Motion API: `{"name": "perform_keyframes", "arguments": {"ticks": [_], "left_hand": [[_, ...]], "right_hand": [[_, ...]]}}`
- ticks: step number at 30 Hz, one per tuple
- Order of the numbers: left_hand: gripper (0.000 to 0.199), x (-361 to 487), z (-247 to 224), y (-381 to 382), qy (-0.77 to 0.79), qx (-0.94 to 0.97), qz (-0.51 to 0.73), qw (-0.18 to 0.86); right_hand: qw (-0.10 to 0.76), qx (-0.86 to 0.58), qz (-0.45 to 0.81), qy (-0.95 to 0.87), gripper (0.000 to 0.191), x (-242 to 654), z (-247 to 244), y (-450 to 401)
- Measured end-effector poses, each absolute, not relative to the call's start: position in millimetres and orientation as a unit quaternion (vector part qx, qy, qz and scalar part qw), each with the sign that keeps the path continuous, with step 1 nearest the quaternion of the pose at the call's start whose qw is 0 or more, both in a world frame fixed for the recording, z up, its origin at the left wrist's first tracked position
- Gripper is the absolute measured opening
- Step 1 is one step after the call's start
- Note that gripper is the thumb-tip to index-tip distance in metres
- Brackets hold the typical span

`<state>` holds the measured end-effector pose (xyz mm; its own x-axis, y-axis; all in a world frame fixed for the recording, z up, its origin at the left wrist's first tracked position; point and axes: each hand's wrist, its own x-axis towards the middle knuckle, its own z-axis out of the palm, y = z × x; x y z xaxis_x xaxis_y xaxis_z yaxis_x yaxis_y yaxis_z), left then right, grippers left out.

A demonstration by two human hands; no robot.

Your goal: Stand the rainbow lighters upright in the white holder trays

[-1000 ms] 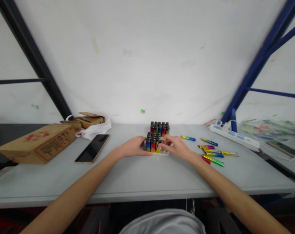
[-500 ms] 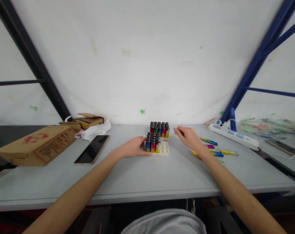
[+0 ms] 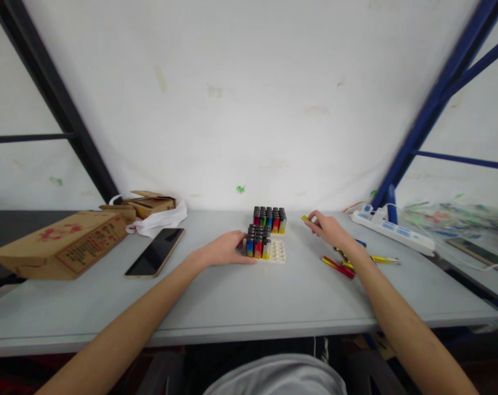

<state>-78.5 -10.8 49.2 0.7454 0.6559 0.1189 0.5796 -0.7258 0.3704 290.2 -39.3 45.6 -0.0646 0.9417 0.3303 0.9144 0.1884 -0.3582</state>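
A white tray with round-edged slots lies on the table, its left part filled with upright coloured lighters with black tops. My left hand grips the tray's left side, fingers against the lighters and thumb along the front edge. Behind stands a second block of upright lighters. My right hand is raised to the right of the blocks, pinching a yellow lighter whose end sticks out past the fingertips. Loose lighters, among them a red one, lie under and beside the right forearm, partly hidden by it.
A smartphone lies left of my left hand. Further left are a long cardboard box, a smaller open carton and a white bag. A white power strip with a cable sits at the right; a wall rises behind.
My right hand has moved slightly right and now holds a yellow lighter. The loose lighters at the right lie differently, a red one now in front. My left hand stays at the tray.
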Motion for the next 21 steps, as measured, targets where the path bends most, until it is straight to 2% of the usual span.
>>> {"name": "perform_keyframes", "arguments": {"ticks": [3,7,11,16,21], "left_hand": [[0.067,-78,51,-12,0.335,0.92,0.124,0.158],[0.067,-78,50,-12,0.34,0.92,0.124,0.151],[0.067,-79,47,-10,0.337,0.922,0.121,0.145],[0.067,-80,44,-6,0.33,0.922,0.125,0.16],[0.061,-82,48,-4,0.31,0.921,0.121,0.2]], "right_hand": [[0.377,-0.589,0.009,-0.715,0.043,277,52,-42],[0.467,-0.54,0.133,-0.688,0.054,255,54,-45],[0.481,-0.498,0.233,-0.682,0.056,233,48,-47],[0.469,-0.418,0.329,-0.705,0.047,215,41,-50],[0.458,-0.411,0.334,-0.714,0.045,208,39,-52]]}}
